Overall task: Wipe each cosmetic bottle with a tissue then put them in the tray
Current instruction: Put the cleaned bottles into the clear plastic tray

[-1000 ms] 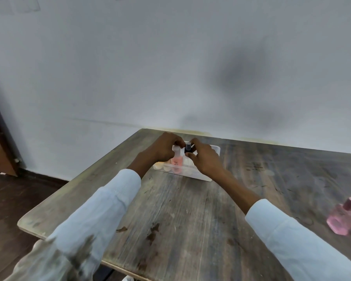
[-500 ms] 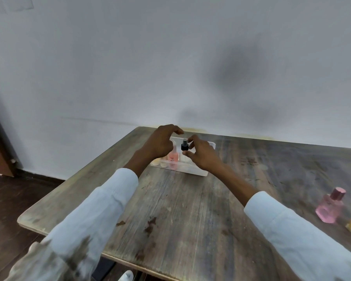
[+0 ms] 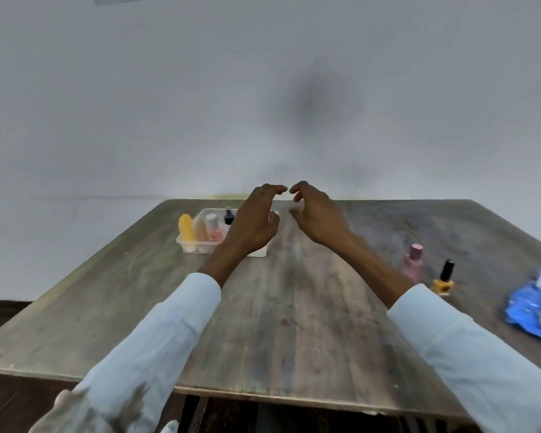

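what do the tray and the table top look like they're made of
The tray looks like thin translucent white plastic: the bottles' colours show faintly through its wall. The table top looks like weathered, unfinished wood, grey and matt, with visible grain streaks and stains.

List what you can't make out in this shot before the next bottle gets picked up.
Head view only:
- Tray: its right part is hidden behind the left hand, so any bottles there cannot be counted.
- Blue packet: cut off by the right edge and blurred; its print is unreadable.
- Pink bottle and yellow bottle: too small and soft to read labels.
- Tissue: none recognisable.
- Right hand: empty, fingers curled.
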